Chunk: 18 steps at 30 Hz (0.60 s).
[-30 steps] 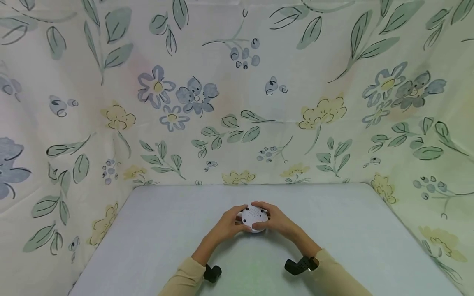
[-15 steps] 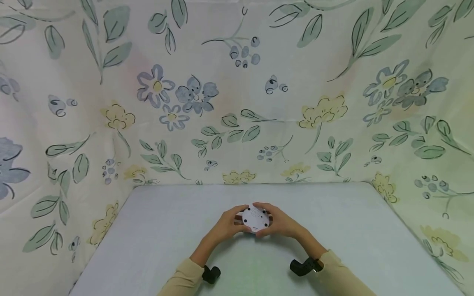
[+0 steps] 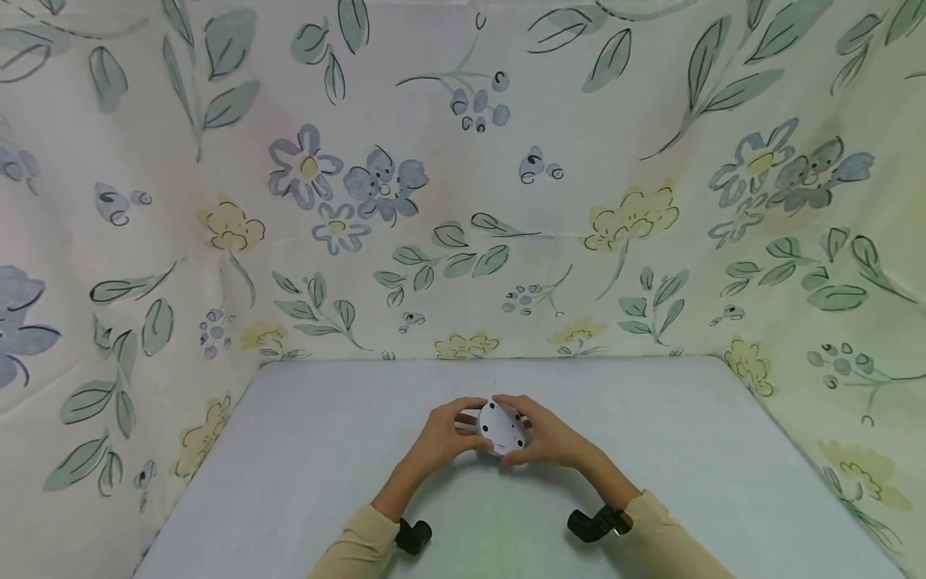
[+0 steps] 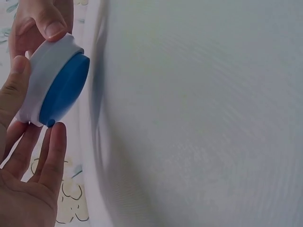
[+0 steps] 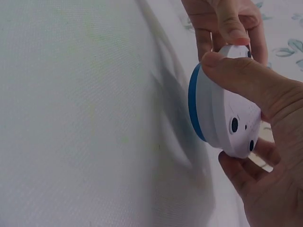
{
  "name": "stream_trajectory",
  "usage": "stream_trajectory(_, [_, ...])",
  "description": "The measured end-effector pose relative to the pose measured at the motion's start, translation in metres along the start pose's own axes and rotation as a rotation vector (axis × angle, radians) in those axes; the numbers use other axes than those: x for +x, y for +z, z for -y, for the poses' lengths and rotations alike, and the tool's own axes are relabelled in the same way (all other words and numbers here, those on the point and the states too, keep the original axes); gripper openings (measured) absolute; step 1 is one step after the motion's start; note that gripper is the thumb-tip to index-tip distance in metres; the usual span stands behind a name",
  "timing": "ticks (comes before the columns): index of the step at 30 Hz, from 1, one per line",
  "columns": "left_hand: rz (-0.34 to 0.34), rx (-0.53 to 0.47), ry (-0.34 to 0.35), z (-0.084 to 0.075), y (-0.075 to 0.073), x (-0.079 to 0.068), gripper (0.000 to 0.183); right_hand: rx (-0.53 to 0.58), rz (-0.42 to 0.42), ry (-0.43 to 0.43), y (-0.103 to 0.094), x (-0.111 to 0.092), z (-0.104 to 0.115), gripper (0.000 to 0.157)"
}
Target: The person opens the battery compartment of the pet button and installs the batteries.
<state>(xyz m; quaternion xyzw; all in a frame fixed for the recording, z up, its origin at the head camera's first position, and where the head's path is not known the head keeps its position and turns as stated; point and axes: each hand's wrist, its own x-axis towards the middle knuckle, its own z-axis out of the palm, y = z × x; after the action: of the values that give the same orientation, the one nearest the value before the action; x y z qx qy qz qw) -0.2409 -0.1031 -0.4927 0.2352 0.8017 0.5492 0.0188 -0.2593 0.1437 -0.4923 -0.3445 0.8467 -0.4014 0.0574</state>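
Note:
A round white device (image 3: pixel 501 428) with a blue face is held between both hands, a little above the table. Its white side, with small holes and several black feet, is turned up toward the head camera; the blue side (image 4: pixel 66 87) faces down toward the table. My left hand (image 3: pixel 444 432) grips its left edge, thumb on the near rim and fingers round the far side. On the opposite edge, my right hand (image 3: pixel 548 434) pinches the rim between thumb and fingers. The right wrist view shows the black feet on the white underside (image 5: pixel 239 113). What kind of device it is, I cannot tell.
The table (image 3: pixel 325 450) has a pale white cover with a faint green tint near the front. A floral cloth (image 3: pixel 463 177) hangs behind and along both sides. Black wrist cameras (image 3: pixel 414 536) sit at both sleeves.
The right thumb has slid off the device's white side to its near rim. The device has shifted slightly right and tilted, with its white side turned a bit. The left hand has barely moved.

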Motion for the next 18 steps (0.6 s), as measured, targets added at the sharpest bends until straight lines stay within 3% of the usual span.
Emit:
stream_trajectory(11, [-0.046,0.005,0.009,-0.0073,0.0018,-0.0024,0.063,-0.004,-0.027,-0.002,0.0003,0.0008,0.0015,0.095])
stream_trajectory(18, [-0.069,-0.020,0.044,-0.0101,0.0042,-0.0006,0.059,0.084,-0.079,-0.015,-0.0002,-0.0021,0.0003,0.092])
